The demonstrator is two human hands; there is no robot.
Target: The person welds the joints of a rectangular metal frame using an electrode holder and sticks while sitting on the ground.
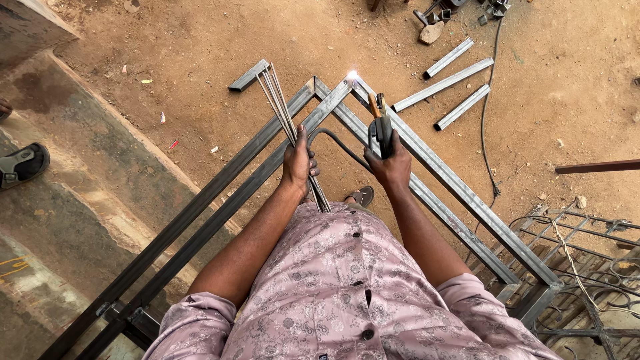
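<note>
- At the corner of the steel frame (pixel 427 160), where two pairs of square tubes meet in a point, a bright weld spark (pixel 352 75) glows at the tip of the electrode.
- Just nearer than that corner, the right hand (pixel 390 167) is clenched around the electrode holder (pixel 382 127); its black cable (pixel 333 139) loops back toward the left hand. The insulated grip looks like the safe place to hold, since the clamp end likely runs hot.
- Left of the holder, the left hand (pixel 297 163) grips a bundle of welding rods (pixel 283 110) mid-length. They seem light, thin and stiff, with brittle coating; loosely held they could fan out.
- Beyond the corner, short tube offcuts (pixel 443 83) lie on the dirt.
- Right of the frame sits an ornamental iron grille (pixel 587 267).
</note>
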